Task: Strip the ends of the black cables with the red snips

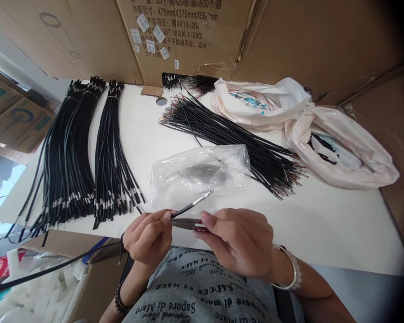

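Note:
My left hand [150,236] is closed around a black cable [182,211], whose silvery tip points up and right above both hands. The cable's other part trails off to the lower left. In my right hand [240,240] is a small metal tool [185,223] with pointed jaws and red on its handles; its tip reaches the fingers of my left hand, just under the cable. Whether the jaws touch the cable cannot be made out. Just behind the hands lies a clear plastic bag [202,172] with dark contents.
Tied black cable bundles [70,148] lie at the left of the white table [350,224]. A loose cable pile [229,139] crosses the middle. Two pale bags [363,148] sit at the right. Cardboard boxes [195,40] stand behind; a box of white pieces [50,287] is lower left.

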